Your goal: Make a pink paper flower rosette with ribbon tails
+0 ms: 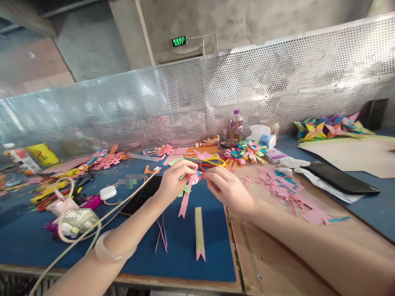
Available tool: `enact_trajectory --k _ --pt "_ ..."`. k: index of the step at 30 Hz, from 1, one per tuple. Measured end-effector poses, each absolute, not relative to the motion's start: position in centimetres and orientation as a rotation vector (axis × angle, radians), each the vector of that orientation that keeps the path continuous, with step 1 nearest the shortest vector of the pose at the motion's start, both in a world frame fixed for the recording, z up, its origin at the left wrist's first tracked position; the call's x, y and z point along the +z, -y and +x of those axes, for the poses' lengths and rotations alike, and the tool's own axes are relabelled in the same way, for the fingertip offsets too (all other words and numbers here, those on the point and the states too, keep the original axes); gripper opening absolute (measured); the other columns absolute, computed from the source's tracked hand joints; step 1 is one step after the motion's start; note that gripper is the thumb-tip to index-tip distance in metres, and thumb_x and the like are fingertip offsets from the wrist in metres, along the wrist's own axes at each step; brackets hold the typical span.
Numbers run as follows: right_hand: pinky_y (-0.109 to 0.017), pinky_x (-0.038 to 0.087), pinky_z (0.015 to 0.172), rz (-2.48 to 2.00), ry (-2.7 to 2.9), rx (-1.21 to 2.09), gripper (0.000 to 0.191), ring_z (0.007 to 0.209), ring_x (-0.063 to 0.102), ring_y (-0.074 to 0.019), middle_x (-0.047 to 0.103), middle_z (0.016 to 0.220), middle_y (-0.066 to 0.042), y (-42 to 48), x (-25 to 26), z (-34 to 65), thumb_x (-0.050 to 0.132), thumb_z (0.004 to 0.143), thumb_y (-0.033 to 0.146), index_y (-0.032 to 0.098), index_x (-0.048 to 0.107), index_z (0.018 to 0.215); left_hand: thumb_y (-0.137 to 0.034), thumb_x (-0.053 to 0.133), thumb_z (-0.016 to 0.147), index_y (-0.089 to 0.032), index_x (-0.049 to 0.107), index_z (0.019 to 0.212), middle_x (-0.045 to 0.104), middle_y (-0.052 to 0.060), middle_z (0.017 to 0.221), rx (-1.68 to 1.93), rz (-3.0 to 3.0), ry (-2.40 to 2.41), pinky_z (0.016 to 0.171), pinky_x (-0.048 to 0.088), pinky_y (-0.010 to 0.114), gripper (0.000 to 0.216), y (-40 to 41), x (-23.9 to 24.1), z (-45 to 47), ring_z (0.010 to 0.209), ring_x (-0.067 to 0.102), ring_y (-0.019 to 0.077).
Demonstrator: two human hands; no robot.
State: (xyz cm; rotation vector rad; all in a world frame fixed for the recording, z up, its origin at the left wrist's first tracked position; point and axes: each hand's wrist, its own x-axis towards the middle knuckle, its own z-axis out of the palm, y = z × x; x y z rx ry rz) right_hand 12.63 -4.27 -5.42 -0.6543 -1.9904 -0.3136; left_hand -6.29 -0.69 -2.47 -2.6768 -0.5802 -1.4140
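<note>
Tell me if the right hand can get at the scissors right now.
Probably yes: the scissors lie just beyond the right hand with nothing between, though it is busy pinching pink paper strips.

Pink paper strip (187, 196), pink-and-green ribbon piece (199, 232), blue mat (185, 250), yellow-and-red-handled scissors (210, 163).

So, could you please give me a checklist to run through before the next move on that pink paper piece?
1. Left hand and right hand both pinch the pink paper piece: ok.
2. Scissors out of the hands, on the table: ok.
3. Pink-and-green strip flat on the blue mat: ok.
4. White cable clear of the left arm: not ok.
5. Folds aligned: cannot tell, fingers cover them.
</note>
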Motion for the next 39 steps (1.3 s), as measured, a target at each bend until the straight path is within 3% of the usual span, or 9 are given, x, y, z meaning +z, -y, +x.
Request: enact_trajectory --k 4,10,39 --pt "-0.039 0.045 0.078 -0.77 1.929 -0.178 0.023 0.09 0.052 -0.0222 0.058 0.095 -0.01 4.59 -5.18 12.26 0.05 0.076 0.016 0.016 0.053 0.099 -0.01 0.051 0.082 -0.02 0.059 0.081 0.061 0.004 0.095 -1.367 -2.702 0.555 0.076 0.047 0.029 0.013 0.94 -2.45 -6.26 0.091 0.057 0.0135" --pt "-0.039 0.044 0.081 -0.83 1.84 -0.03 0.022 0.092 0.051 -0.0219 0.056 0.094 -0.009 4.87 -5.11 11.88 0.05 0.078 0.021 0.016 0.057 0.097 -0.015 0.048 0.085 -0.021 0.059 0.084 0.06 0.005 0.096 -1.366 -2.71 0.571 0.074 0.048 0.029 0.013 1.15 -2.53 -6.34 0.091 0.057 0.0145" --pt "-0.04 0.044 0.078 -0.695 1.854 -0.054 0.019 0.089 0.049 -0.0208 0.055 0.09 -0.007 4.96 -5.29 11.76 0.054 0.076 0.017 0.02 0.057 0.095 -0.006 0.053 0.079 -0.02 0.057 0.083 0.062 0.003 0.091 -1.411 -2.64 0.584 0.075 0.048 0.03 0.015 1.15 -2.83 -6.22 0.087 0.058 0.0141"
